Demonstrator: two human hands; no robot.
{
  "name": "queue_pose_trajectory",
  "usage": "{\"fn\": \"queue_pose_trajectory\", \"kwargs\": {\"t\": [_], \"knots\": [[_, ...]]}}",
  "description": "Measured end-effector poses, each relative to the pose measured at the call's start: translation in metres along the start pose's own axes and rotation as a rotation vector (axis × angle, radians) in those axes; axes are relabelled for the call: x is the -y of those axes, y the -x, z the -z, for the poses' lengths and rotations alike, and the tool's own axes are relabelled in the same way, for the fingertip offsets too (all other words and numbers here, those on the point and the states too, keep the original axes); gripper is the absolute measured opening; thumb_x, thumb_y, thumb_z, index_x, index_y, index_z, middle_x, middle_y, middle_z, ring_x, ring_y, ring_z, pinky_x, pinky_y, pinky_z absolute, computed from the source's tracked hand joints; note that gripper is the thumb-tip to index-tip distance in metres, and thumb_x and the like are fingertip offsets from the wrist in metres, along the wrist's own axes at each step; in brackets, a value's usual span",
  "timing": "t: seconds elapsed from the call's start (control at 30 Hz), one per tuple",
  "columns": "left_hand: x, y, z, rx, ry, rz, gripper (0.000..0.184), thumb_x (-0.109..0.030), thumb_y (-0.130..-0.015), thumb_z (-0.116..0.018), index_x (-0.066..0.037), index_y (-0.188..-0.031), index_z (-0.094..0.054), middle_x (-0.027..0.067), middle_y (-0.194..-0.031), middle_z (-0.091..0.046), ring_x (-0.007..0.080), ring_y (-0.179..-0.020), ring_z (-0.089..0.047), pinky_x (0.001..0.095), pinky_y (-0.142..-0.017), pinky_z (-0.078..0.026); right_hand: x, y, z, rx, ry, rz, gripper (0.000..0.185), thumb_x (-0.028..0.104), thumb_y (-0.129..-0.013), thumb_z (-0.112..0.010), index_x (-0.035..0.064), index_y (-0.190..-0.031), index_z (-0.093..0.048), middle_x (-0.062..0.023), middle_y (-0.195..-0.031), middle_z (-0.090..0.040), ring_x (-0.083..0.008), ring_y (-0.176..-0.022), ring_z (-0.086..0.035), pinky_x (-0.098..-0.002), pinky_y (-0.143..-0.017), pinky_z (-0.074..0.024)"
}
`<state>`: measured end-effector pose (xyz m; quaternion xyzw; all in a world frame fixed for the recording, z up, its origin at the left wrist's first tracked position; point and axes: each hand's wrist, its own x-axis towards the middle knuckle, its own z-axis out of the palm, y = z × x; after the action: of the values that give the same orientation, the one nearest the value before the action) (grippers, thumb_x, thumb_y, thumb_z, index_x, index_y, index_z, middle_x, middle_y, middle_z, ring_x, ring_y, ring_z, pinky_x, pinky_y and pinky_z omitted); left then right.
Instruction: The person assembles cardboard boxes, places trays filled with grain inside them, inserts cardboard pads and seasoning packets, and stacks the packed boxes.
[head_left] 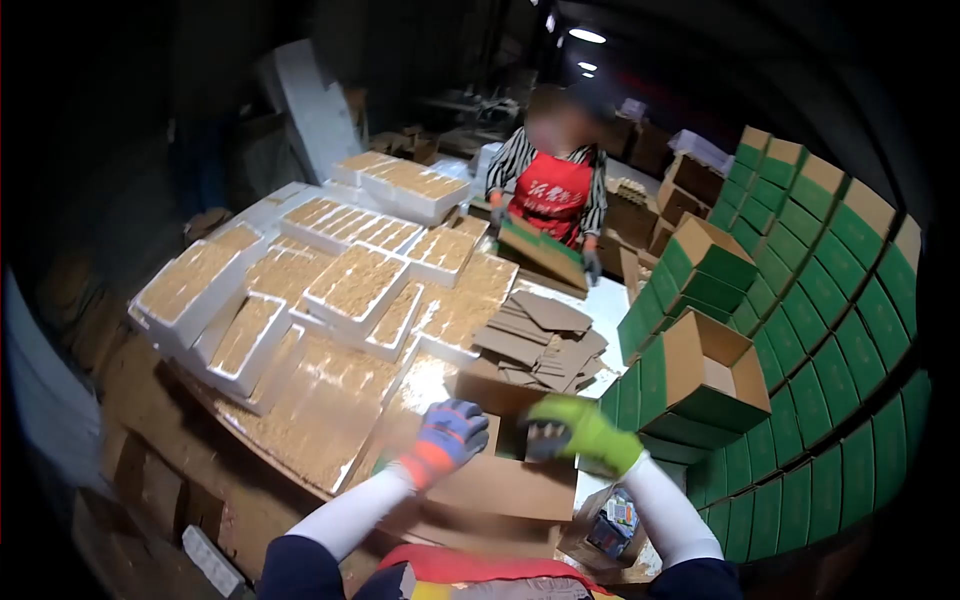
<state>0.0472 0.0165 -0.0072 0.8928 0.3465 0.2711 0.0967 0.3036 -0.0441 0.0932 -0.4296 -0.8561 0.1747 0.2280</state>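
Note:
An open cardboard box (500, 488) stands in front of me with its near flap folded out towards my body. My left hand (448, 440), in a blue and orange glove, has its fingers curled at the left edge of the box. Over the right side of the opening is my right hand (585, 432), in a green glove with dark fingertips. Motion smears its fingers, so their grip is unclear. Beyond both hands lies a loose pile of flat brown cardboard pieces (540, 338). The inside of the box is mostly hidden by the gloves.
White foam trays (357, 285) topped with tan, grainy material fill the table's left side. Green and brown boxes (800, 370) are stacked at right, one open (705, 375). Opposite, a person in a red apron (548, 195) holds a green-brown box (545, 252). A small carton (612, 525) with printed packs stands near my right arm.

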Motion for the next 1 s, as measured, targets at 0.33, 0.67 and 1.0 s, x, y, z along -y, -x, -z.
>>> {"fn": "queue_pose_trajectory", "kwargs": {"t": [0.33, 0.67, 1.0], "knots": [[-0.028, 0.02, 0.012, -0.292, -0.017, 0.497, 0.099, -0.054, -0.073, -0.066, 0.001, -0.143, -0.023, 0.024, -0.147, -0.024, 0.0451, -0.131, -0.027, 0.0507, -0.109, -0.019, -0.04, 0.054, -0.089, -0.354, 0.384, -0.497, 0.08, 0.055, -0.079, -0.062, 0.0029, -0.135, -0.041, -0.0261, -0.132, -0.045, -0.0446, -0.121, -0.041, -0.0512, -0.102, -0.0309], [-0.073, 0.031, 0.051, -0.219, 0.274, 0.232, 0.082, -0.051, -0.073, -0.071, 0.002, -0.13, -0.046, 0.0248, -0.12, -0.057, 0.0381, -0.104, -0.059, 0.0397, -0.085, -0.049, -0.004, 0.142, 0.007, 0.056, -1.294, -0.996, 0.082, 0.07, -0.087, -0.036, 0.006, -0.138, -0.039, -0.0194, -0.127, -0.054, -0.0345, -0.104, -0.06, -0.0419, -0.087, -0.0501], [-0.01, 0.07, -0.01, 0.34, 0.409, 0.674, 0.072, -0.05, -0.087, -0.047, -0.002, -0.139, -0.034, 0.0241, -0.118, -0.059, 0.0359, -0.105, -0.059, 0.0425, -0.088, -0.046, -0.024, 0.23, -0.175, -0.045, 0.071, -0.615, 0.06, 0.023, -0.075, -0.072, 0.0017, -0.125, -0.049, -0.0158, -0.117, -0.058, -0.0315, -0.112, -0.051, -0.0396, -0.093, -0.043]]}}
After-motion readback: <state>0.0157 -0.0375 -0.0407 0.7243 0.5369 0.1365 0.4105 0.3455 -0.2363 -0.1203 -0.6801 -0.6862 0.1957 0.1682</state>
